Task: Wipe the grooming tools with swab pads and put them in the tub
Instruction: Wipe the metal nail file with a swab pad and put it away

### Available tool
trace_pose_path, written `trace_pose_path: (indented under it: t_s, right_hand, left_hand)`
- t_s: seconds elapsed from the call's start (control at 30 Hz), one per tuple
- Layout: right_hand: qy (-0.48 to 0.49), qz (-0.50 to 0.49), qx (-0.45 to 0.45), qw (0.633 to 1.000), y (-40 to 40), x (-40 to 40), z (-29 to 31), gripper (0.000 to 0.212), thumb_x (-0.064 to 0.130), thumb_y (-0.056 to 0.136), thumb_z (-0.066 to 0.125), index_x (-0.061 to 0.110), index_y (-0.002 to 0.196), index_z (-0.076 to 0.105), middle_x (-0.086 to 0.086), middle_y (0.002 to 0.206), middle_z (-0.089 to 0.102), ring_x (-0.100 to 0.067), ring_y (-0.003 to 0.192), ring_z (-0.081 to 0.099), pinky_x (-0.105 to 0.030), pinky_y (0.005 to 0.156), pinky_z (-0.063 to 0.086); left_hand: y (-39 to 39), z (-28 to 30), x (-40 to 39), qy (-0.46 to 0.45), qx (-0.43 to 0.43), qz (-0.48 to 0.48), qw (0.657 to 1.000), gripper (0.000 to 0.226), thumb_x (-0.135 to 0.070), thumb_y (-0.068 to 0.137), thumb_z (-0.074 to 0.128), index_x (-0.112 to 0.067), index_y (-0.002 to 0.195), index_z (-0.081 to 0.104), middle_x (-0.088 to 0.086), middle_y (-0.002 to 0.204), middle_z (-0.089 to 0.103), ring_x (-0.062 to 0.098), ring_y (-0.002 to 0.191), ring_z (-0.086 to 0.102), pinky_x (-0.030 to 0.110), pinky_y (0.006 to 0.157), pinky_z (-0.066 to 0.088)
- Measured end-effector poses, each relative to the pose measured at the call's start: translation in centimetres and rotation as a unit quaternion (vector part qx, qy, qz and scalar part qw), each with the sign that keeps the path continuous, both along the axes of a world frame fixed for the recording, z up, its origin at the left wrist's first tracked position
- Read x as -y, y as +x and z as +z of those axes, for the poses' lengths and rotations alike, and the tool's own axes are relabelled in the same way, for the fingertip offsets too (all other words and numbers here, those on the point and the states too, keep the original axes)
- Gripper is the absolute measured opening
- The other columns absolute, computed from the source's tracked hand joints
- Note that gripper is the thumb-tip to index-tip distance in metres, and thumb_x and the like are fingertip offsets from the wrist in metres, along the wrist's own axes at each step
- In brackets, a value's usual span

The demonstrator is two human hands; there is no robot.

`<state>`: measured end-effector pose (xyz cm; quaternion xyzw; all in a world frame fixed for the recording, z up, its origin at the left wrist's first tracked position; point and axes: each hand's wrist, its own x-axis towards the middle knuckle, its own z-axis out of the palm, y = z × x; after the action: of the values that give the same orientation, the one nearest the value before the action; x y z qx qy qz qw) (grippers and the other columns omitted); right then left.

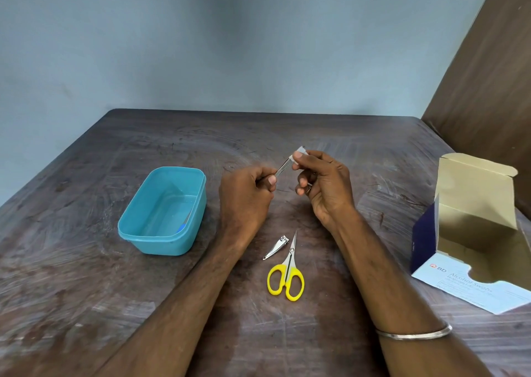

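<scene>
Single head-worn view looking forward and down, sitting close over worktop [172,304], taking in far wall [230,46].

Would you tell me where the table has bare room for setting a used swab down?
Bare wood lies beyond the teal tub toward the wall, and between the scissors and the swab box. It is crowded by the nail clipper, beneath both hands.

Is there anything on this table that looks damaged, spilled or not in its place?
Nothing stands out. The swab box stands open at the right, the nail clipper and scissors lie side by side, unspilled, and the tub sits upright with one tool already inside.
</scene>
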<state>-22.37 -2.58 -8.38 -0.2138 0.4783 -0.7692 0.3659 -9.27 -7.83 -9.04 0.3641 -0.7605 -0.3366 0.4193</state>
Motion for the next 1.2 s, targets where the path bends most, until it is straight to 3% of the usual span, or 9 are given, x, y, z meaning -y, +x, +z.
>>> trace_pose_path:
  t_s: [0.23, 0.87, 1.2]
  right_hand:
    - [-0.007, -0.004, 0.01, 1.0, -0.3, -0.1, 0.0, 0.007, 0.007, 0.086, 0.071, 0.008, 0.082, 0.066, -0.005, 0.068, 0.064, -0.013, 0.046, 0.046, -0.023, 0.041, 0.038]
    - [0.037, 0.028, -0.076, 0.996, 0.1, 0.0, -0.3, 0.009, 0.006, 0.081, 0.076, 0.004, 0.077, 0.068, -0.009, 0.067, 0.066, -0.016, 0.043, 0.049, -0.024, 0.04, 0.04]
    - [0.058, 0.073, -0.12, 0.988, 0.7, 0.2, -0.6, 0.013, 0.006, 0.079, 0.08, 0.003, 0.073, 0.068, -0.015, 0.068, 0.066, -0.018, 0.042, 0.05, -0.024, 0.039, 0.041]
  left_hand:
    - [-0.2, 0.0, -0.1, 0.014, 0.006, 0.001, 1.0, 0.016, -0.007, 0.091, 0.064, -0.012, 0.102, 0.076, -0.001, 0.078, 0.073, 0.009, 0.067, 0.066, 0.041, 0.072, 0.061]
    - [0.1, -0.1, 0.0, -0.009, 0.006, 0.029, 1.0, 0.014, -0.01, 0.092, 0.063, -0.013, 0.094, 0.077, 0.0, 0.073, 0.072, 0.016, 0.069, 0.068, 0.043, 0.07, 0.059]
    - [0.2, 0.4, -0.1, -0.012, 0.009, 0.03, 0.999, 0.015, -0.012, 0.092, 0.064, -0.018, 0.099, 0.077, -0.008, 0.072, 0.069, 0.011, 0.07, 0.068, 0.04, 0.071, 0.059]
